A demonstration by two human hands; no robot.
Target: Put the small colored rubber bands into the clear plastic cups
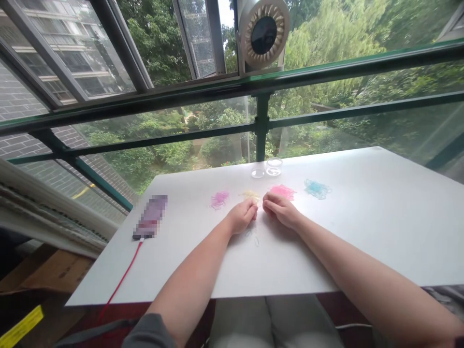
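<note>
My left hand [243, 216] and my right hand [280, 210] rest close together on the white table [362, 232], both with fingers curled in a pinch; what they hold is too small to make out. Just beyond the left fingertips lies a pale yellow heap of small rubber bands [251, 195]. A bright pink heap [283, 191] sits right behind the right hand. Further left is a lilac-pink heap [219, 199], and further right a turquoise heap [316, 188]. A few clear bands [253, 235] lie under the left hand.
A small clear round container [274, 166] and its lid [257, 173] stand at the table's far edge. A phone [151, 217] with a red cable [121, 280] lies at the left. Window glass and a green railing [262, 126] are behind; cardboard boxes [39, 275] sit lower left.
</note>
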